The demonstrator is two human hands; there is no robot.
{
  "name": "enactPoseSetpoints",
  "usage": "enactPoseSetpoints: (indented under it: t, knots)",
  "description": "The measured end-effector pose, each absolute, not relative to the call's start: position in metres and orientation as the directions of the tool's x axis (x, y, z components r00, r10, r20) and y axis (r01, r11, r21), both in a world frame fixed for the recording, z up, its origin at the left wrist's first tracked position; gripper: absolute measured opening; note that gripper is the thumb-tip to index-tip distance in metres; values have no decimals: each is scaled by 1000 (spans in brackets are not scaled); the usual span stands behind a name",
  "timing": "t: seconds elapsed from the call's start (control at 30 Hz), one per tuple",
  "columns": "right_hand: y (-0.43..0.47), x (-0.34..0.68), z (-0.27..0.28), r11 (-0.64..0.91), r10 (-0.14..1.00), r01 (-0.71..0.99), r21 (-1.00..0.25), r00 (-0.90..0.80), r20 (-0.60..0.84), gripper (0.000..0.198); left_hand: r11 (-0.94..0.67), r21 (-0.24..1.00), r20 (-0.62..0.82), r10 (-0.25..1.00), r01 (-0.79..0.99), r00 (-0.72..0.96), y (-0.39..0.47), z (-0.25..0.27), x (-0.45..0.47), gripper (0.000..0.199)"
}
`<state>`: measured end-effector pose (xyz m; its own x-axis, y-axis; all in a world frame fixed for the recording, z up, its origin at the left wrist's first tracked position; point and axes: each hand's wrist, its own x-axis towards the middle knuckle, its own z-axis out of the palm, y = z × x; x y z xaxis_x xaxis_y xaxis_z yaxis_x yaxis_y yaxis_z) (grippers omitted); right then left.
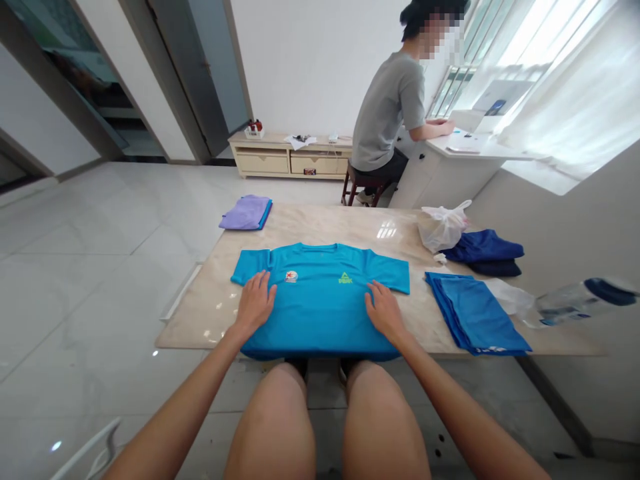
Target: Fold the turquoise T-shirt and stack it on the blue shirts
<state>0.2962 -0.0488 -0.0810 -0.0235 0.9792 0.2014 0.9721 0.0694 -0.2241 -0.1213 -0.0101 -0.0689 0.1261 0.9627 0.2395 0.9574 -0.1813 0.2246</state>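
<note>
A bright blue T-shirt (320,293) lies spread flat, front up, on the marble table (210,300), its hem hanging over the near edge. It carries a round badge on one side of the chest and a green logo on the other. My left hand (256,300) rests palm down on the shirt's left side, fingers apart. On the shirt's right side my right hand (384,311) lies flat in the same way. Neither hand grips the cloth.
A stack of folded blue cloth (475,313) lies right of the shirt, with dark blue folded clothes (487,252) and a white plastic bag (443,227) behind it. A folded purple garment (246,212) sits far left. A plastic bottle (580,301) lies far right. Another person sits at a desk behind.
</note>
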Motion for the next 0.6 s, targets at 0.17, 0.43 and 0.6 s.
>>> enactPoseSetpoints:
  t: [0.17,0.43,0.6]
  knots:
    - [23,350,-81,-34,992,988,-148,51,114,67,-10,227,102,995,974,-13,59,-69,-165,74]
    - [75,400,-104,-140,990,981,-133,134,-53,75,128,206,59,988,970,-143,89,-88,-214,84]
    - [80,391,-74,-225,971,974,-36,221,-95,77,268,154,20,962,951,-274,95,-60,-225,78]
